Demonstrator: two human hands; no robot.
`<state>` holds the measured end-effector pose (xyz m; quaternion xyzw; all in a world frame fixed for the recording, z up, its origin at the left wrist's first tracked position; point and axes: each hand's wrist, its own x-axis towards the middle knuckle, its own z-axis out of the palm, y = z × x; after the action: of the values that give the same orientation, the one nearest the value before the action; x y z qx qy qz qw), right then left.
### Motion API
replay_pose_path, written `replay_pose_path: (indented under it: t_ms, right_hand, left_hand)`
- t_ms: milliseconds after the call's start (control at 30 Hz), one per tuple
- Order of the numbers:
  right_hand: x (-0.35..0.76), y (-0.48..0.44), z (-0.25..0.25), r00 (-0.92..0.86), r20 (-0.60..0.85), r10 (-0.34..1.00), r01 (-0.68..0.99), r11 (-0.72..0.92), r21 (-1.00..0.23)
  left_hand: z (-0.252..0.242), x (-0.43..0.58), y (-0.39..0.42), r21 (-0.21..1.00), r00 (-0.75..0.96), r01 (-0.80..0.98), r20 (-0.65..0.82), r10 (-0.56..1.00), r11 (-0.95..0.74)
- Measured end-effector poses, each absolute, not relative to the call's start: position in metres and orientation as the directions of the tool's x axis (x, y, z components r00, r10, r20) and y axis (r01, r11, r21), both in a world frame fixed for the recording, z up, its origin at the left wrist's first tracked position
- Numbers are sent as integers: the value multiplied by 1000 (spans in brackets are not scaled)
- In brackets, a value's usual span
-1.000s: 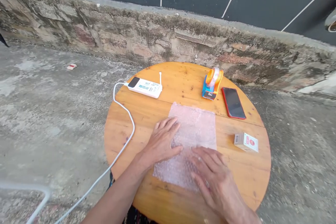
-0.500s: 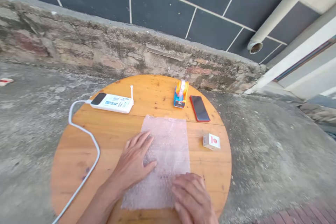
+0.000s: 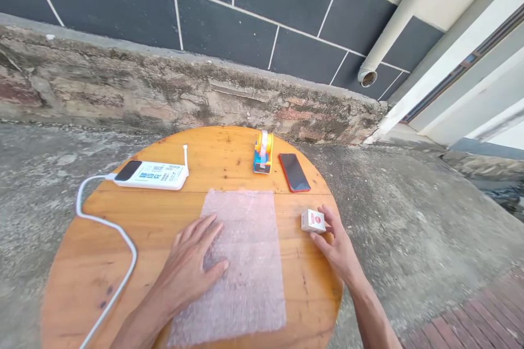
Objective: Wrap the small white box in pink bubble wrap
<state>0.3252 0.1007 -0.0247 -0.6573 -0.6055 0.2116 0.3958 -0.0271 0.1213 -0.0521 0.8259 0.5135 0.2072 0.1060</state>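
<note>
A sheet of translucent bubble wrap (image 3: 245, 267) lies flat on the round wooden table (image 3: 139, 218). My left hand (image 3: 192, 262) rests on its left edge, fingers stretched out and thumb on the sheet. To the right of the wrap stands a small white box (image 3: 313, 221) with a red mark on top. My right hand (image 3: 338, 245) is at the box's right side, thumb near its front corner and fingers behind, spread apart. Whether the fingertips touch the box is hard to see.
A yellow and blue tape dispenser (image 3: 262, 154) and a red-edged phone (image 3: 293, 173) sit at the back right. On the left lies a white device (image 3: 151, 175) with a white cable (image 3: 130, 248) trailing to the front. Behind the table runs a low stone ledge (image 3: 164, 98).
My right hand has left the lower right of the bubble wrap and moved up and right to the small box, its fingers spreading. My left hand stays on the wrap. The view has shifted.
</note>
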Motion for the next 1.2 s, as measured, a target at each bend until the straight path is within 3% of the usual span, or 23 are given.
replay_pose_path:
  t_ms: [200,400,567,1200]
  right_hand:
    - [314,94,-12,148,110,983,694,-24,-720]
    - [241,80,4,-238,195,951,657,306,-689]
    - [196,85,-9,-370,196,908,640,402,-655]
    - [184,93,-25,-380,196,904,678,417,-605]
  left_hand:
    - [-43,-28,118,460,403,766,202,892,-450]
    - [-36,-28,118,507,368,756,194,909,-414]
    - [-35,-27,117,519,361,750,198,911,-410]
    - [-31,-28,116,559,330,737,190,924,-379]
